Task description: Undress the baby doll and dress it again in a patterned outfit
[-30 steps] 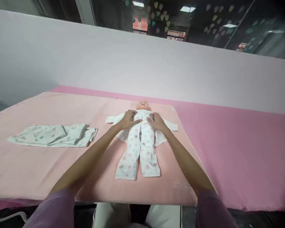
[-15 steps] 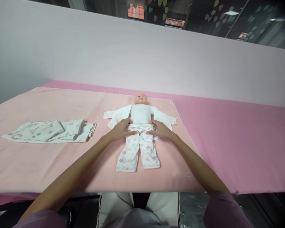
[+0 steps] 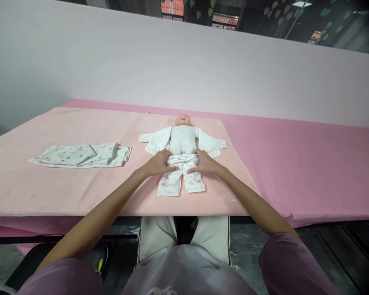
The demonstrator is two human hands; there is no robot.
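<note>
A baby doll (image 3: pixel 183 120) lies on its back with its head toward the wall. A white top (image 3: pixel 182 139) with patterned cuffs covers its body, its sleeves spread to both sides. Small white pants (image 3: pixel 169 185) with a pink print lie over the doll's lower part, legs pointing toward me. My left hand (image 3: pixel 160 163) grips the waistband's left side between fingers and thumb. On the right side of the waistband, my right hand (image 3: pixel 205 162) holds the cloth in the same way.
Left of the doll lies a folded white cloth (image 3: pixel 80 155) with a green print. A peach mat (image 3: pixel 110 194) is spread over the pink table cover (image 3: pixel 310 168). Behind the table stands a white partition (image 3: pixel 184 67).
The camera view has tilted down, showing more of my lap. My hands are still at the waistband, which sits slightly lower on the doll, away from the top.
</note>
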